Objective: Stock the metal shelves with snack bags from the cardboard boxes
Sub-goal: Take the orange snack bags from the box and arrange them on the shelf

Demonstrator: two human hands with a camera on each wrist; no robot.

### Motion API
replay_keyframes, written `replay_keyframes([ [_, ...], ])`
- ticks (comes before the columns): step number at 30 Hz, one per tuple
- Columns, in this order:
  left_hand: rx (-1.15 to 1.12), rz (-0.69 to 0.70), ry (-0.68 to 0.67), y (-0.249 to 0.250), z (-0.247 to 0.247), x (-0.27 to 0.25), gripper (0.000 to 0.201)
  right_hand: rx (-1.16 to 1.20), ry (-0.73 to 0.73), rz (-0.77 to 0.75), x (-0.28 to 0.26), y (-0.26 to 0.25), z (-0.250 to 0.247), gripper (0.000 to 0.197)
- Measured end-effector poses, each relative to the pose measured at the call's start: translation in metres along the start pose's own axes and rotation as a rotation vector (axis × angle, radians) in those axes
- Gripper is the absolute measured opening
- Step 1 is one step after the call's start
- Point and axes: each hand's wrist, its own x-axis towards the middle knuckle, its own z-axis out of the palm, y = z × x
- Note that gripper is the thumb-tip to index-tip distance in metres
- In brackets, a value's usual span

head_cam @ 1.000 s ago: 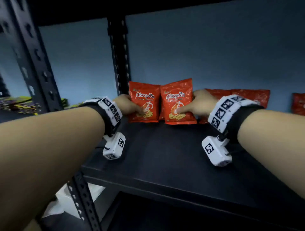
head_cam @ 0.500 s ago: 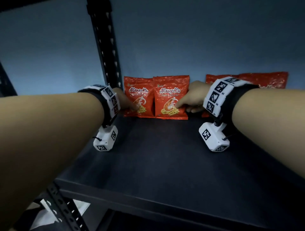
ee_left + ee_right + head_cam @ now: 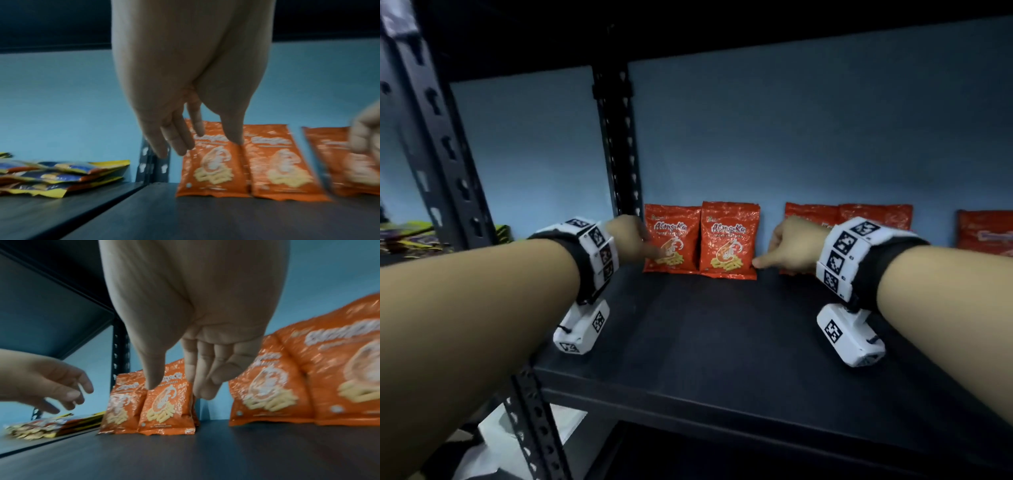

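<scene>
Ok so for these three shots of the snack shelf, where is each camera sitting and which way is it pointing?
Head: worn on the head, facing the wall and angled down onto the black shelf; both forearms show, with the left hand and right hand.
Left wrist: under the left hand, looking along its fingers at the orange snack bags.
Right wrist: under the right hand, looking the same way; the other hand shows at its left edge.
Shared: all three show the two upright orange snack bags.

Your head camera looks forward and down across the shelf (image 3: 722, 342) toward its back edge. Each wrist camera sits low and close above the shelf, facing that edge; all three share the two upright orange bags (image 3: 729, 240).
</scene>
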Motion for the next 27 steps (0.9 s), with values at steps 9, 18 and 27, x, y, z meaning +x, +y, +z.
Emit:
replay_keyframes([
  [9,-0.189,0.325,-0.152,0.060,-0.006,-0.133,0.029,0.148,0.065,-0.143,-0.143,0.017,-0.012,0.032],
  [18,-0.202,0.445,-0.472,0.091,0.056,-0.252,0.021,0.238,-0.033,-0.111,-0.284,0.062,0.029,0.025],
  [27,-0.162,0.423,-0.765,0.096,0.174,-0.310,0.031,0.290,-0.393,-0.017,-0.338,0.118,0.140,0.028],
])
